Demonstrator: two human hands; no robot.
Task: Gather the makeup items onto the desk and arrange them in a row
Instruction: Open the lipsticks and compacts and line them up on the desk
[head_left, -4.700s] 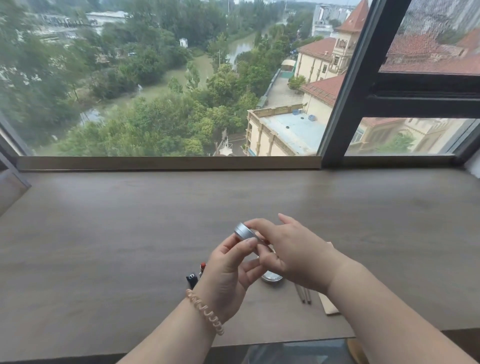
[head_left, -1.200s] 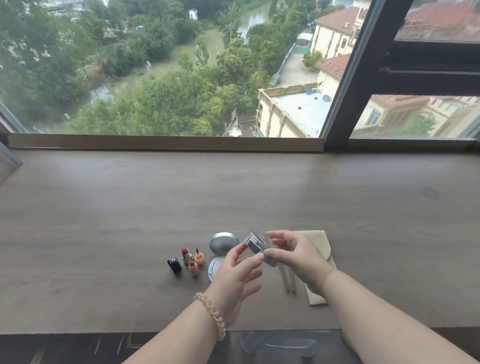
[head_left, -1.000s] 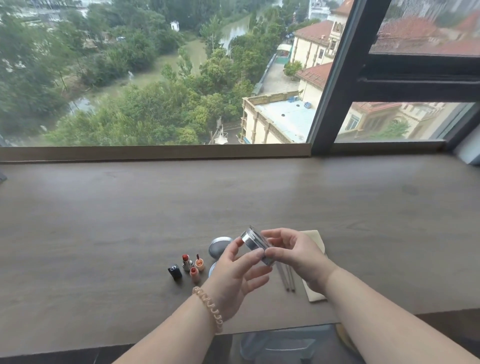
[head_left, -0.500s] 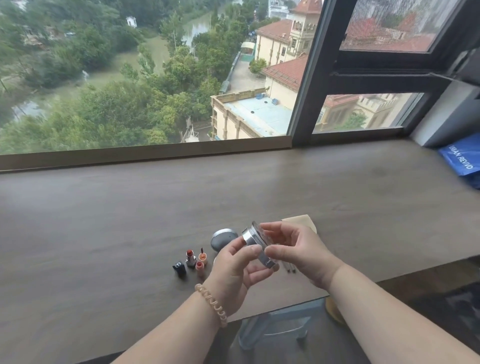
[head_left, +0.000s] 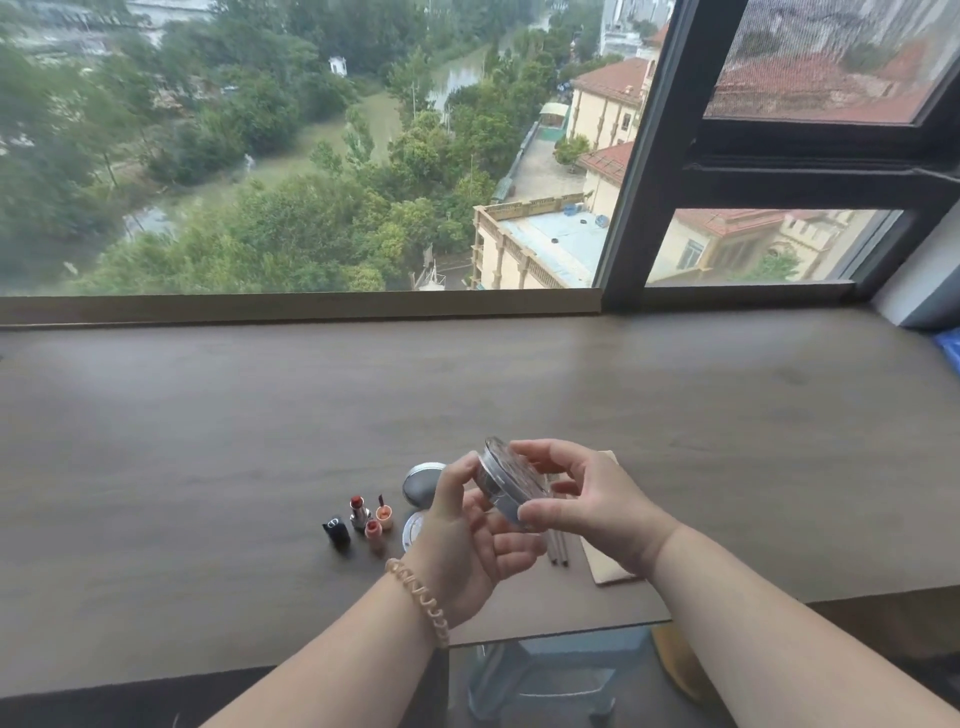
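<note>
Against half a second ago, we find the view swung back leftward: the blue item (head_left: 949, 349) at three o'clock has slid almost off the edge. The silver jar (head_left: 506, 488) stays lifted above the table (head_left: 208, 426) between both hands, its clear top tilted toward two o'clock as before. The left hand (head_left: 467, 545), a coiled bracelet (head_left: 420, 597) at its wrist, presses its thumb on the jar's nine o'clock side, with its fingers (head_left: 511, 543) curled beneath. The right hand (head_left: 592, 501) pinches the rim, forefinger at twelve and thumb at five. Behind the left hand a pale round disc (head_left: 412, 530) shows only as a sliver, and the grey compact (head_left: 422, 483) is partly covered. The two pencils (head_left: 557, 552) and the beige pouch (head_left: 605, 569) are cut off by the right hand. On the table at nine o'clock of the jar stand a black cap (head_left: 336, 530), an open red lipstick (head_left: 358, 510) and two peach pots (head_left: 383, 514), close together. We cannot tell what fills the peach pots, nor what the jar holds.
</note>
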